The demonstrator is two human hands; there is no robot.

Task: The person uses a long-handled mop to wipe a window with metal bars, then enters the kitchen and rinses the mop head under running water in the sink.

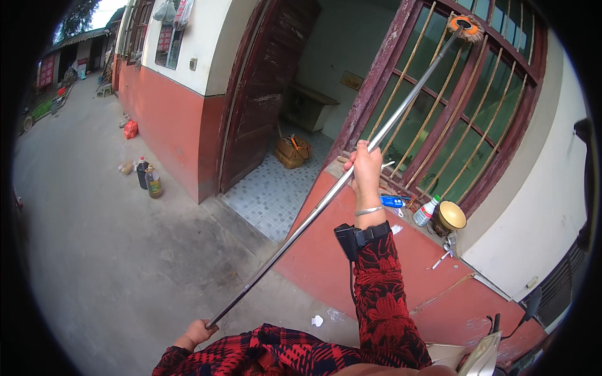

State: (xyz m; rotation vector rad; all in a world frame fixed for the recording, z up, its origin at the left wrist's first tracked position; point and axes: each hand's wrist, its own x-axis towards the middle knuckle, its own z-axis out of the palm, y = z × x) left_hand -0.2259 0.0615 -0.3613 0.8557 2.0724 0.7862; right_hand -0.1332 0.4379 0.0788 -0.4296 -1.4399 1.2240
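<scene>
My right hand (367, 165) grips the middle of a long metal telescopic pole (324, 202). Lower down, at the left, my left hand (198, 332) closes around the pole's dark bottom end. The pole slants up to the right and ends in a round orange mop head (472, 31) with a shaggy fringe. That head is at the upper part of a barred window (437, 108) with a worn maroon wooden frame; whether it touches the bars or the frame I cannot tell. A silver bangle and a black strapped device (350, 240) sit on my right wrist.
Along the sill stand a blue box (392, 201), a white bottle with a green cap (425, 212) and a yellow bowl (452, 215). An open door (268, 89) shows a cardboard box (289, 157) inside. Two bottles (154, 182) stand outside; a parked two-wheeler (482, 355) is lower right.
</scene>
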